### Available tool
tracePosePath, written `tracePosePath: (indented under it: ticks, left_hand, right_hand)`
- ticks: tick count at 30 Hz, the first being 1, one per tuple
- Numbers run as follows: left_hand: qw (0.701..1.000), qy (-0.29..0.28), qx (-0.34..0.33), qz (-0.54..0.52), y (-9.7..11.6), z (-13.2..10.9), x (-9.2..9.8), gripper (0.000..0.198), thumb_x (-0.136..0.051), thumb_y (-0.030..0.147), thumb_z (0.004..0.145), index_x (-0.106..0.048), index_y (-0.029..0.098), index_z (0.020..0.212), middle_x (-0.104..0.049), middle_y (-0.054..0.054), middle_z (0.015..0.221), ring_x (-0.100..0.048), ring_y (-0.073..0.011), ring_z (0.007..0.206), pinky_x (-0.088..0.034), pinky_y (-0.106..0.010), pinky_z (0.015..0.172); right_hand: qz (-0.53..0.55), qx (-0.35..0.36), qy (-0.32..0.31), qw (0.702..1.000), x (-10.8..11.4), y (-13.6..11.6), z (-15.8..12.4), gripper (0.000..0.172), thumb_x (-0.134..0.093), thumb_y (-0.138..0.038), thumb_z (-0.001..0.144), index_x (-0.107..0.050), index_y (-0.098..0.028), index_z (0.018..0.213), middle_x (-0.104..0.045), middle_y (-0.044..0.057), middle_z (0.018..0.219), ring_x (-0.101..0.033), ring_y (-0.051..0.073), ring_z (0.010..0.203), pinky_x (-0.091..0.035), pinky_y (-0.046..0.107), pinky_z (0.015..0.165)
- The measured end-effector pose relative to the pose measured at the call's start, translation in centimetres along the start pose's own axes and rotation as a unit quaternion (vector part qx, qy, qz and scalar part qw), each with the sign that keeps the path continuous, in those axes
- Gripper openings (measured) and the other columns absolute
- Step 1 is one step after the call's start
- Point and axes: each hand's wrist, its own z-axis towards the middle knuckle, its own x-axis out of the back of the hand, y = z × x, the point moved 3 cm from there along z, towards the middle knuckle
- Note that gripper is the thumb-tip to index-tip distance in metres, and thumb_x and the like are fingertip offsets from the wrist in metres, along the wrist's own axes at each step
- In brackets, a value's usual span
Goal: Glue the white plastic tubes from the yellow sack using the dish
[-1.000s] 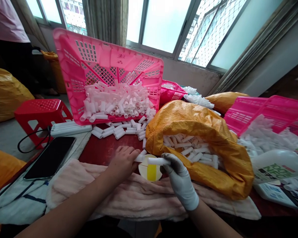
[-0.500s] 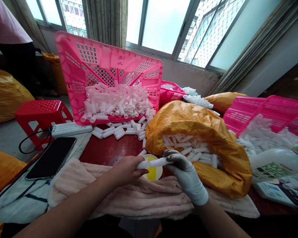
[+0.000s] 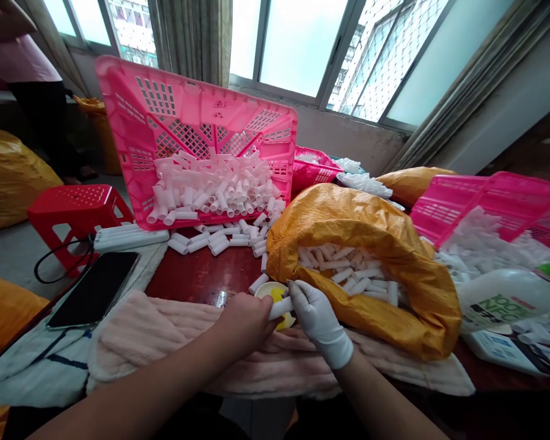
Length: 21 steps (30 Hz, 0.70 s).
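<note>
left hand [image 3: 245, 321]: bare, fingers curled round one end of white tube [image 3: 279, 307] | right hand [image 3: 319, 322]: gloved, fingers pinching other end | white tube: between both hands, over yellow dish [image 3: 269, 291], above pink towel [image 3: 165, 330] edge, just beside orange bag [image 3: 362, 220]

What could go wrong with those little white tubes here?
Both the left hand and gloved right hand pinch one white tube just over the small dish; a slip might tip it onto the pink towel. The tilted pink basket may spill more tubes across the table.
</note>
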Motion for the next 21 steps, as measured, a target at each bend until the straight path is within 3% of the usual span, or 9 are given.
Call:
tracePosePath:
  ticks: [3,7,9,11,13,16,18,19,21]
  left_hand:
    - [0.985,-0.082,-0.018,-0.149,0.4,-0.1,0.4,0.033,-0.045,0.049,0.076,-0.057,0.018,0.076,-0.06,-0.002,0.069,-0.055,-0.015,0.063,-0.036,-0.022,0.053]
    - [0.922,-0.213,-0.053,-0.319,1.3,-0.6,-0.1,0.037,-0.046,0.053,0.074,-0.057,0.018,0.075,-0.057,0.002,0.065,-0.05,-0.0113,0.059,-0.034,-0.019,0.05]
    - [0.93,-0.195,-0.03,-0.311,1.6,-0.7,-0.4,0.035,-0.046,0.051,0.074,-0.058,0.018,0.076,-0.057,0.001,0.066,-0.051,-0.0124,0.061,-0.035,-0.02,0.052]
    - [0.957,-0.127,0.006,-0.261,1.9,-0.8,-0.5,0.03,-0.046,0.046,0.075,-0.058,0.018,0.075,-0.057,-0.001,0.068,-0.051,-0.014,0.064,-0.034,-0.022,0.054]
    - [0.952,-0.135,0.003,-0.275,2.5,-1.2,-0.8,0.026,-0.047,0.043,0.075,-0.057,0.018,0.074,-0.056,0.0,0.067,-0.05,-0.0132,0.063,-0.033,-0.022,0.054]
    - [0.849,-0.296,-0.056,-0.435,3.7,-2.2,-1.3,0.029,-0.051,0.046,0.072,-0.056,0.017,0.074,-0.051,0.004,0.063,-0.044,-0.0084,0.056,-0.032,-0.019,0.051]
    - [0.797,-0.357,-0.094,-0.477,3.7,-2.4,-0.9,0.032,-0.054,0.048,0.069,-0.056,0.017,0.079,-0.051,0.004,0.066,-0.043,-0.0076,0.056,-0.034,-0.018,0.052]
    - [0.802,-0.357,-0.107,-0.467,3.3,-2.0,-0.5,0.033,-0.055,0.047,0.069,-0.057,0.017,0.083,-0.052,0.003,0.069,-0.045,-0.008,0.058,-0.035,-0.018,0.053]
    - [0.87,-0.28,-0.098,-0.394,1.5,-0.3,0.6,0.03,-0.05,0.043,0.074,-0.056,0.019,0.091,-0.056,0.002,0.076,-0.049,-0.0099,0.065,-0.038,-0.018,0.058]
  right_hand:
    - [0.037,0.045,0.001,0.998,0.2,-0.6,-0.7,0.033,-0.036,-0.039,0.086,-0.049,-0.017,0.064,-0.049,-0.001,0.057,-0.045,0.01,0.052,-0.04,0.022,0.049]
    - [0.037,0.097,-0.027,0.994,1.2,-1.1,-2.2,0.027,-0.038,-0.035,0.087,-0.051,-0.018,0.07,-0.052,0.0,0.061,-0.049,0.011,0.055,-0.042,0.023,0.054]
    - [0.033,0.077,-0.031,0.996,1.6,-0.8,-2.7,0.027,-0.038,-0.035,0.087,-0.05,-0.018,0.069,-0.052,0.0,0.06,-0.049,0.011,0.055,-0.042,0.023,0.053]
    - [0.041,0.036,-0.02,0.998,1.6,-0.3,-3.1,0.029,-0.037,-0.036,0.087,-0.047,-0.019,0.066,-0.05,-0.001,0.057,-0.048,0.011,0.052,-0.041,0.023,0.05]
    - [0.03,0.036,-0.011,0.999,1.4,-0.4,-3.7,0.028,-0.036,-0.034,0.088,-0.046,-0.02,0.066,-0.05,-0.001,0.057,-0.049,0.012,0.052,-0.042,0.024,0.049]
    - [-0.049,0.153,-0.006,0.987,1.6,-1.6,-5.2,0.023,-0.036,-0.027,0.087,-0.052,-0.024,0.071,-0.055,0.0,0.06,-0.054,0.016,0.055,-0.046,0.028,0.053]
    - [-0.108,0.22,-0.002,0.969,2.9,-2.1,-6.6,0.017,-0.04,-0.026,0.085,-0.056,-0.029,0.079,-0.059,0.0,0.066,-0.057,0.019,0.059,-0.048,0.031,0.056]
    - [-0.13,0.223,0.017,0.966,4.2,-2.0,-7.5,0.014,-0.043,-0.027,0.084,-0.056,-0.032,0.084,-0.061,0.001,0.07,-0.058,0.02,0.062,-0.05,0.033,0.058]
    - [-0.147,0.16,0.086,0.972,8.0,-0.8,-9.8,0.016,-0.049,-0.027,0.081,-0.055,-0.035,0.094,-0.062,0.002,0.081,-0.06,0.022,0.07,-0.052,0.034,0.061]
